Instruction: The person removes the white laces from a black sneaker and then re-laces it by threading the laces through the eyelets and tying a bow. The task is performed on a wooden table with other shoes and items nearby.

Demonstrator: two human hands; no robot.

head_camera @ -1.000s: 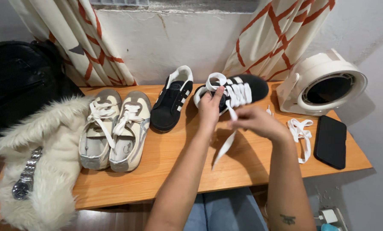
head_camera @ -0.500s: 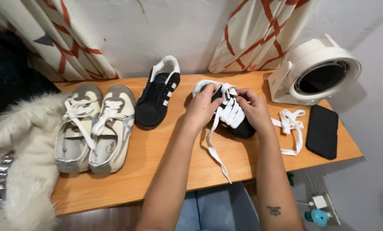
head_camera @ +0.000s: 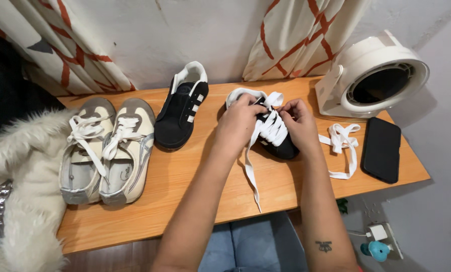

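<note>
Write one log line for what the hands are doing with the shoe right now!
left hand: on black shoe | right hand: holding white lace | lace end: hanging over wooden table edge | spare lace: beside phone

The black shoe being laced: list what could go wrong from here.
1. The long white lace end trails toward the table edge; a forearm could snag it and drag the black shoe.
2. The loose spare lace beside the right hand could tangle in or get knocked toward the phone.
</note>
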